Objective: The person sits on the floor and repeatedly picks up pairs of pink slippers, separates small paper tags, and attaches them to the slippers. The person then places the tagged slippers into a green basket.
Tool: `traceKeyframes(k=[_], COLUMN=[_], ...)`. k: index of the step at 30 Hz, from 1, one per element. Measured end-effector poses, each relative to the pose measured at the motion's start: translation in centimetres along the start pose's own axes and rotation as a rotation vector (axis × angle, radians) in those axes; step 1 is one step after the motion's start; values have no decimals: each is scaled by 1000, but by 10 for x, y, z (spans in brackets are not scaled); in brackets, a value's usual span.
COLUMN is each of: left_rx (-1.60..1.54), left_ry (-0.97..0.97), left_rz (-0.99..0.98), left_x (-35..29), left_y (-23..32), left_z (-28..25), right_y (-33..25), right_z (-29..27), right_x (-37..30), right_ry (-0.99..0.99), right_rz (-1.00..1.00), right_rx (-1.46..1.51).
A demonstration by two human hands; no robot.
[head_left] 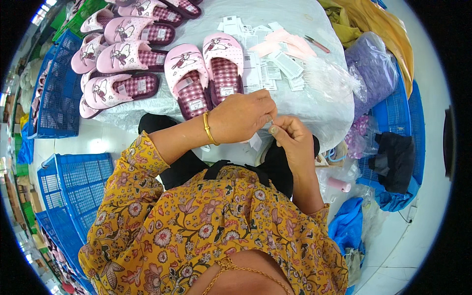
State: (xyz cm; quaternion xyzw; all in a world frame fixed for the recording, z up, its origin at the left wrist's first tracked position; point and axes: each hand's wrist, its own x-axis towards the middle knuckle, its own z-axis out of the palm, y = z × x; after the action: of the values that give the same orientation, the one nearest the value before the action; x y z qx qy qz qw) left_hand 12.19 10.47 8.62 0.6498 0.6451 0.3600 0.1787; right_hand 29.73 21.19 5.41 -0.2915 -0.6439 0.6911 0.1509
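Observation:
My left hand, with a gold bangle at the wrist, and my right hand meet just past the table's near edge. Both are closed in a pinch, fingertips almost touching. A tiny pale thing shows between them, too small to name. Below my left fingers a white paper tag shows in part; whether a hand holds it, I cannot tell. Nearest to my left hand are two pink slippers, a left one and a right one, side by side with plaid insoles.
More pink slippers lie in rows at the table's left. Paper labels, pink strips and a small knife lie at the far right on the plastic-covered table. Blue crates stand left and right; a bagged purple bundle rests right.

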Motion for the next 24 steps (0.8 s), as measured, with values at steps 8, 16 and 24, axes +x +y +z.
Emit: traceKeyframes(k=[8, 16, 24], left_rx=[399, 683, 594], left_ry=[326, 264, 243], left_rz=[96, 89, -86], left_x=[-21, -19, -18], left_y=[-54, -106, -123], left_z=[-61, -74, -73], right_y=[-14, -17, 0], right_z=[33, 107, 133], right_x=[3, 83, 109], right_ry=[-164, -71, 116], right_rz=[-280, -169, -67], right_rx=[74, 299, -64])
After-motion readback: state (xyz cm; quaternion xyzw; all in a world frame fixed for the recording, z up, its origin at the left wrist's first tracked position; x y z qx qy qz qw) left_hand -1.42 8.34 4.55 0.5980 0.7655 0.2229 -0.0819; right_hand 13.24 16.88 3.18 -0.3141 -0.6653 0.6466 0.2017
